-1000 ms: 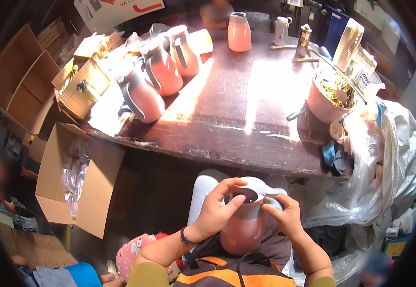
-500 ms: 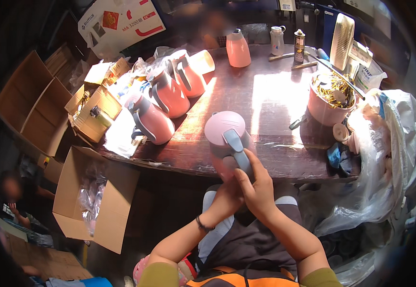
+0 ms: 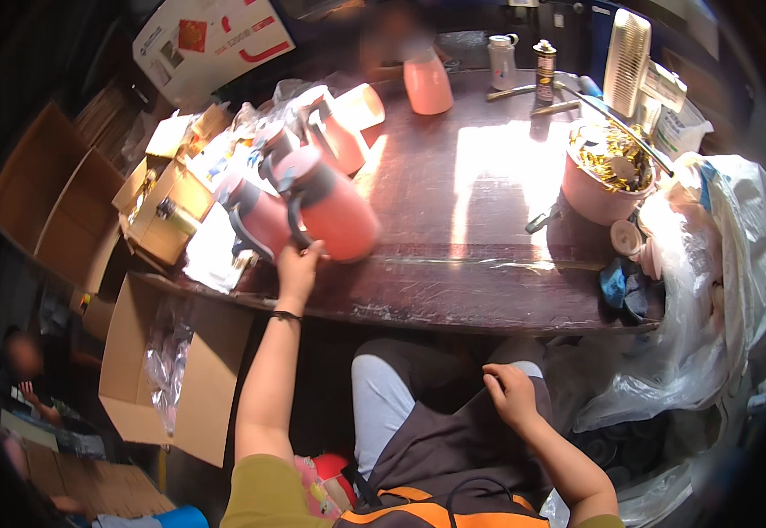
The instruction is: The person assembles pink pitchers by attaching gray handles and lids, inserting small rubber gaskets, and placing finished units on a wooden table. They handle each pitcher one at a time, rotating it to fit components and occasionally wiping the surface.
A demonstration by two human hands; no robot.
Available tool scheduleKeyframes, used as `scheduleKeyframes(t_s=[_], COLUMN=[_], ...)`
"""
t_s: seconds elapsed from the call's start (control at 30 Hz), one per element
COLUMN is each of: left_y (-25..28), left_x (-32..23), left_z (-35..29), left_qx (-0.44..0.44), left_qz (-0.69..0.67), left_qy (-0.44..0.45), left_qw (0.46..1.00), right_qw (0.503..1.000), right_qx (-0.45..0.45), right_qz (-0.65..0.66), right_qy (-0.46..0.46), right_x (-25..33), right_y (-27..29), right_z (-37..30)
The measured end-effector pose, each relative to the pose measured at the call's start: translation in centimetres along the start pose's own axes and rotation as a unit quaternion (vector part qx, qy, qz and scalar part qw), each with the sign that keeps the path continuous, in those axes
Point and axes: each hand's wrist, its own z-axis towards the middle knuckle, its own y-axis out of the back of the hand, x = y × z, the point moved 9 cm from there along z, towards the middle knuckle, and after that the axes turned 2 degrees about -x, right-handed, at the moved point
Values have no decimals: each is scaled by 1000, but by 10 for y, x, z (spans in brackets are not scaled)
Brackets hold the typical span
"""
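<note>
At the left part of the table, my left hand point(image 3: 297, 277) is closed round the dark grey handle of a pink insulated jug point(image 3: 340, 216). The jug tilts a little and partly covers the jugs behind it. Close on its left stands another pink jug point(image 3: 264, 218) with a grey handle, and a further pink jug point(image 3: 337, 139) is behind. Between them, one more shows only its upper part. Over my right thigh rests my right hand point(image 3: 513, 396), its fingers curled in and nothing visible in them.
A pink jug point(image 3: 427, 86) stands at the far edge near a blurred person. Right of it are a bottle point(image 3: 502, 63), a spray can point(image 3: 545, 75), a fan point(image 3: 626, 66) and a pink bucket point(image 3: 598, 198) of gold ties. An open carton point(image 3: 211, 370) is below left; plastic bags point(image 3: 708, 290) hang right.
The jug that both hands held before me is now at the left, among the other jugs, with my left hand on its handle. My right hand has let go and dropped to my lap.
</note>
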Motion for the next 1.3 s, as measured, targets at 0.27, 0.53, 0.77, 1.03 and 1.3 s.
scheduleKeyframes(t_s=[0.27, 0.53, 0.77, 1.03, 1.3], left_y=[30, 28, -42, -53, -41], left_x=[42, 84, 21, 54, 60], left_z=[37, -11, -30, -25, -34], left_qx=[-54, -189, -57, 34, -17], left_qz=[-74, -47, 235, 314, 319], left_qy=[91, 126, -130, -165, -184], left_qw=[992, 973, 962, 934, 930], right_qw=[996, 997, 995, 997, 997], right_qx=[-45, -58, -43, -43, -40], right_qz=[-49, -32, -61, -47, 3], right_qy=[58, 51, 61, 36, 60], right_x=[9, 4, 6, 2, 39], right_y=[2, 6, 0, -1, 7], right_z=[-6, -9, -4, -4, 122])
